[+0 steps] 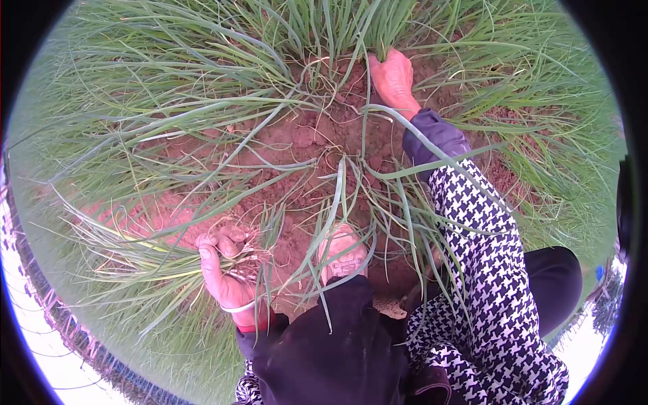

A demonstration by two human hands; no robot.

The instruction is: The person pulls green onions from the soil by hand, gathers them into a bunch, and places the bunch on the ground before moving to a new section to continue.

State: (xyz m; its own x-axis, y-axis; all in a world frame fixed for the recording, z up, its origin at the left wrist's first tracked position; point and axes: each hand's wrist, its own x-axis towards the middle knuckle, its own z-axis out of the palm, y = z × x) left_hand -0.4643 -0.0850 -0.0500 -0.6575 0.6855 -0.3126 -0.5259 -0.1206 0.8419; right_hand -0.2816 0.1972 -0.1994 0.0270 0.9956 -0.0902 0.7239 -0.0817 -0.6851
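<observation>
My left hand (pixel 226 273), at the lower left, is closed around a bunch of pulled green onions (pixel 152 253). Their long leaves point left, and their pale, thin roots stick out on the right side of the fist. Farther ahead, my right hand (pixel 393 75) reaches to the base of a standing clump of green onions (pixel 388 30). Its fingers are wrapped round the stems close to the soil, and the fingertips are partly hidden by leaves.
Reddish-brown soil (pixel 290 145) shows between the rows. A sparse onion plant (pixel 344 158) stands in the middle, its leaves arching over my shoe (pixel 343 253). Dense green onions (pixel 540 88) grow on both sides. My dark-clothed knee (pixel 327 344) is at the bottom.
</observation>
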